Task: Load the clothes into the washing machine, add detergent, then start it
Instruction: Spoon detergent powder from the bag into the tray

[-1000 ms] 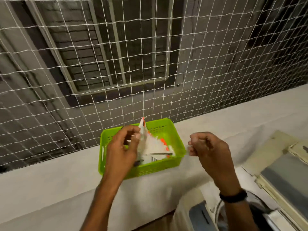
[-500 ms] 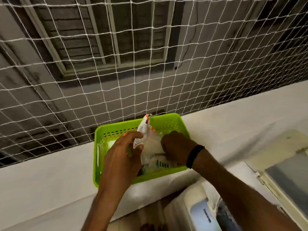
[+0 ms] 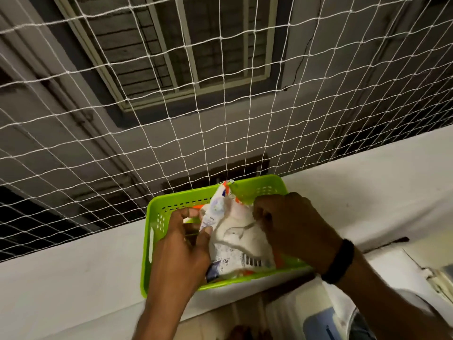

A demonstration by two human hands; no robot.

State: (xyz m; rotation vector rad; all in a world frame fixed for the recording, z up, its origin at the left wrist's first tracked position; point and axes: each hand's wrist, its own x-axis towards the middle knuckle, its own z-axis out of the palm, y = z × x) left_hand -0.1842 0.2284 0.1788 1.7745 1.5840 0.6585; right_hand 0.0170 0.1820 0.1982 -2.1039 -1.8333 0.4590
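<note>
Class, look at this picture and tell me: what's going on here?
A person has both hands on a white-and-orange detergent pouch standing in a green basket on a white ledge in front of a net. The left hand pinches the pouch's left edge; the right hand grips its upper right side. Part of the washing machine shows at lower right.

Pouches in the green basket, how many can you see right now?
1: the white pouch stands in the green basket on the white ledge, gripped by the left hand and right hand. Orange scraps beneath it may be more, hidden.
</note>
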